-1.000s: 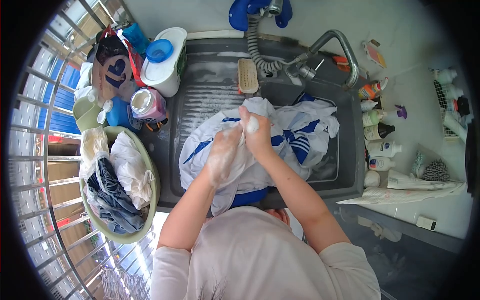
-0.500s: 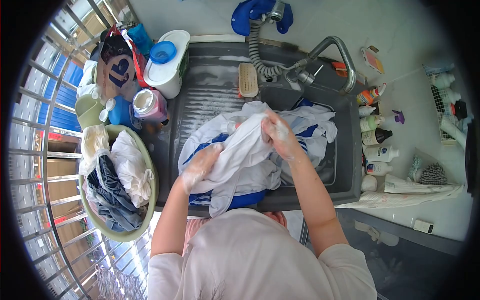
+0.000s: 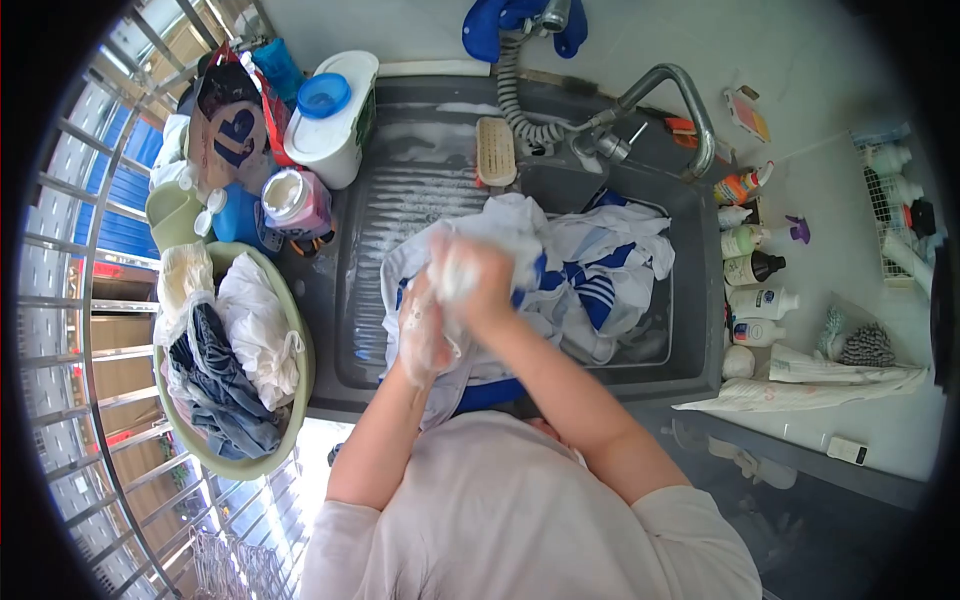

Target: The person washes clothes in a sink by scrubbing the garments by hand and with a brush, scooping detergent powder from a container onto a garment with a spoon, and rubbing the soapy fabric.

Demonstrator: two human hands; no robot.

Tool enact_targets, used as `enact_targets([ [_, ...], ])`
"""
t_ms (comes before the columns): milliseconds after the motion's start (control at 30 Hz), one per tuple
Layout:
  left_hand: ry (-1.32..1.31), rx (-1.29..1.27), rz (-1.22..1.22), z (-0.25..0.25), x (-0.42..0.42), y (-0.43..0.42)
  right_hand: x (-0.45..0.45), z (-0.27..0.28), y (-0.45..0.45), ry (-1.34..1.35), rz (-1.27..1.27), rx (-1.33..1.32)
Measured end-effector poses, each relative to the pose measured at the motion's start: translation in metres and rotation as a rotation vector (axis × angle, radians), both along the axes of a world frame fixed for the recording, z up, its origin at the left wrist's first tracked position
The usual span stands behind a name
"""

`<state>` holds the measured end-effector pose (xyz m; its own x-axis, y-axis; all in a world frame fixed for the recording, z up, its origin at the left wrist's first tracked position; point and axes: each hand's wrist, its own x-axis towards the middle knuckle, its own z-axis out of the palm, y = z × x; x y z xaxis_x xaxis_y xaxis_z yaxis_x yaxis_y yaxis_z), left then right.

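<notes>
Wet white and blue clothing [image 3: 610, 270] lies bunched in the grey sink [image 3: 335, 330], part of it on the ribbed washboard slope. My left hand [image 3: 423, 330], covered in suds, is closed on the white cloth at the left of the pile. Pressed against it from above and right, my right hand [image 3: 478, 278] is also closed round foamy cloth; its fingers are blurred by motion. The cloth between the two hands is mostly hidden. Foam clings to the washboard [image 3: 410, 195] behind them.
A green basin [image 3: 305, 400] of clothes stands at the left, below a pink tub [image 3: 297, 203], a blue bottle [image 3: 240, 220] and a white bucket [image 3: 335, 130]. Behind are a soap tray [image 3: 495, 152] and the faucet [image 3: 690, 110]. Several bottles [image 3: 762, 302] line the right side.
The hands were together, then apart with cloth stretched between them. Now they are together again, further left and lower, with the right hand over the left.
</notes>
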<state>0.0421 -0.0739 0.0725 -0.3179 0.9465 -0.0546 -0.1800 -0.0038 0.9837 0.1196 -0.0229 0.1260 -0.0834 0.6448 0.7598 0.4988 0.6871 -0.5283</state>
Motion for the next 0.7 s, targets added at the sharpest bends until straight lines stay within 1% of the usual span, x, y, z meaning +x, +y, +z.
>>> enact_targets([
  [67,-0.468,-0.181,-0.302,0.027,-0.007,-0.001,0.013,-0.007,0.026,0.203,-0.078,-0.761],
  [100,-0.474,-0.187,-0.269,0.026,-0.01,0.002,0.016,-0.024,0.014,0.54,0.061,-1.023],
  [133,-0.472,-0.167,-0.271,0.032,-0.014,0.013,-0.005,-0.022,-0.013,0.359,-0.055,-0.635],
  [200,-0.345,-0.106,-0.192,0.042,-0.024,0.018,-0.025,-0.018,-0.039,0.244,0.023,-0.253],
  [233,-0.108,-0.152,-0.27,0.034,-0.031,0.015,-0.024,-0.025,-0.04,0.299,0.026,-0.381],
  [267,-0.109,-0.159,-0.275,0.028,-0.036,0.015,-0.02,-0.028,-0.036,0.299,0.019,-0.386],
  [333,0.144,-0.098,-0.511,0.023,-0.041,0.014,-0.009,-0.026,-0.018,0.412,-0.065,-0.756],
  [367,0.001,-0.144,-0.429,0.023,-0.027,0.005,-0.004,-0.023,-0.005,0.69,-0.069,-0.943],
  [400,0.003,-0.148,-0.432,0.018,-0.023,0.004,-0.007,-0.022,-0.012,0.695,-0.073,-0.945],
  [467,-0.085,0.251,-0.207,0.004,-0.018,0.016,-0.019,-0.02,-0.026,0.499,-0.049,-0.695],
  [500,-0.437,-0.106,-0.247,0.01,-0.028,0.017,-0.029,-0.022,-0.033,0.371,-0.018,-0.412],
  [533,-0.438,-0.113,-0.243,0.015,-0.029,0.015,-0.026,-0.024,-0.035,0.37,-0.018,-0.42],
  [600,-0.273,-0.216,-0.324,0.025,-0.03,0.017,-0.016,-0.023,-0.024,0.408,-0.041,-0.642],
  [633,-0.111,-0.252,-0.267,0.018,-0.022,0.016,-0.013,-0.02,-0.013,0.578,-0.071,-0.785],
  [667,-0.114,-0.256,-0.268,0.01,-0.021,0.012,-0.014,-0.02,-0.018,0.577,-0.074,-0.788],
  [700,-0.157,-0.124,-0.273,0.0,-0.022,0.01,-0.019,-0.02,-0.024,0.489,-0.087,-0.706],
])
